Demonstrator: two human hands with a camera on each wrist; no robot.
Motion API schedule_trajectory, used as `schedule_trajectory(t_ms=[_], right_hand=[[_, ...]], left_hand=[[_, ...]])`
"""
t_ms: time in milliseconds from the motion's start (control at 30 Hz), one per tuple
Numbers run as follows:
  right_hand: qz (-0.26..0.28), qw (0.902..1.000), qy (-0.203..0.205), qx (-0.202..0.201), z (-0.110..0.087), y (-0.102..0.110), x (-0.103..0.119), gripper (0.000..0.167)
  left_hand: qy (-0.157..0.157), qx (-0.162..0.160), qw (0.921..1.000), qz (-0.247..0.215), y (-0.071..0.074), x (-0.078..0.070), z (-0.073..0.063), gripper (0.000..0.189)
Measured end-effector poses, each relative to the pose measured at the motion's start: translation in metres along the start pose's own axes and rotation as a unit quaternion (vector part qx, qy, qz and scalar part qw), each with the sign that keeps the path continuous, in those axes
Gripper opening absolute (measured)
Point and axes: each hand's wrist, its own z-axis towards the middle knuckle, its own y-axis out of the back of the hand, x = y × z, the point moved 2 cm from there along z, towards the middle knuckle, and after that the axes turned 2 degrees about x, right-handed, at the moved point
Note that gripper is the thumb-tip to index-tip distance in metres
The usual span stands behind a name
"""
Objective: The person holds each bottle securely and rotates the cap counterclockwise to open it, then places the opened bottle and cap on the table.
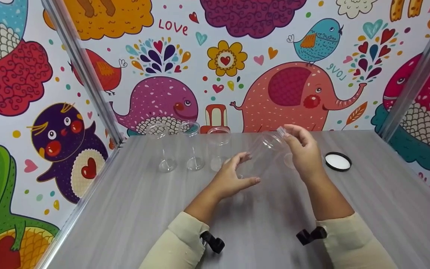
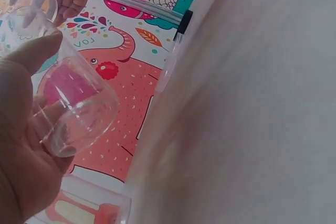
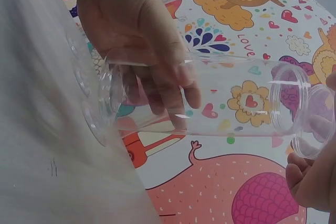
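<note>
A clear plastic jar point(image 1: 260, 157) is held tilted above the table, its mouth toward the upper right. My left hand point(image 1: 231, 175) grips it near the base; the right wrist view shows that hand's fingers point(image 3: 170, 85) curled round the jar point(image 3: 220, 95). Beside the mouth, my right hand point(image 1: 304, 153) pinches a clear round lid point(image 1: 282, 131) by its edge. In the right wrist view the lid point(image 3: 315, 121) overlaps the jar's rim, and I cannot tell whether they touch.
Three clear jars stand in a row at the back left: a narrow jar point(image 1: 163, 151), a second jar point(image 1: 192, 149) and a wider jar point(image 1: 217, 147). A black-rimmed white disc point(image 1: 338, 161) lies right of my right hand on the grey table point(image 1: 125, 209). Patterned walls enclose the table.
</note>
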Motion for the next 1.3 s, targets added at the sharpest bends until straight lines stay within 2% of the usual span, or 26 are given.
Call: schedule_trajectory(t_ms=[100, 233, 400, 600, 767, 900, 1133, 1200, 1300], right_hand=[[0.001, 0.9999, -0.004, -0.014, 0.003, 0.004, -0.003, 0.046], [0.011, 0.9997, -0.008, -0.022, 0.007, 0.01, -0.006, 0.049], [0.028, 0.9995, -0.007, -0.014, 0.009, 0.018, -0.012, 0.053], [0.035, 0.999, -0.026, 0.006, 0.006, 0.033, -0.023, 0.053], [0.015, 0.9984, -0.055, -0.004, 0.006, 0.052, -0.039, 0.055], [-0.023, 0.9953, -0.094, -0.005, 0.006, 0.072, -0.053, 0.069], [-0.09, 0.9789, -0.181, 0.028, 0.012, 0.099, -0.081, 0.096], [-0.107, 0.9702, -0.211, 0.052, 0.013, 0.104, -0.089, 0.102], [-0.131, 0.9518, -0.266, 0.08, 0.014, 0.11, -0.099, 0.107]], left_hand=[[0.005, -0.009, 0.9998, 0.014, -0.003, 0.004, 0.002, 0.089], [0.014, -0.014, 0.9998, 0.007, -0.007, 0.009, 0.006, 0.09], [0.029, -0.034, 0.999, -0.009, -0.011, 0.015, 0.012, 0.091], [0.045, -0.054, 0.9971, -0.029, -0.019, 0.029, 0.027, 0.092], [0.058, -0.065, 0.9958, -0.027, -0.027, 0.034, 0.041, 0.092], [0.067, -0.077, 0.9943, -0.032, -0.032, 0.036, 0.052, 0.089], [0.101, -0.095, 0.9879, -0.07, -0.037, 0.045, 0.067, 0.089], [0.109, -0.097, 0.9853, -0.088, -0.037, 0.048, 0.069, 0.088], [0.119, -0.096, 0.9809, -0.12, -0.038, 0.053, 0.071, 0.087]])
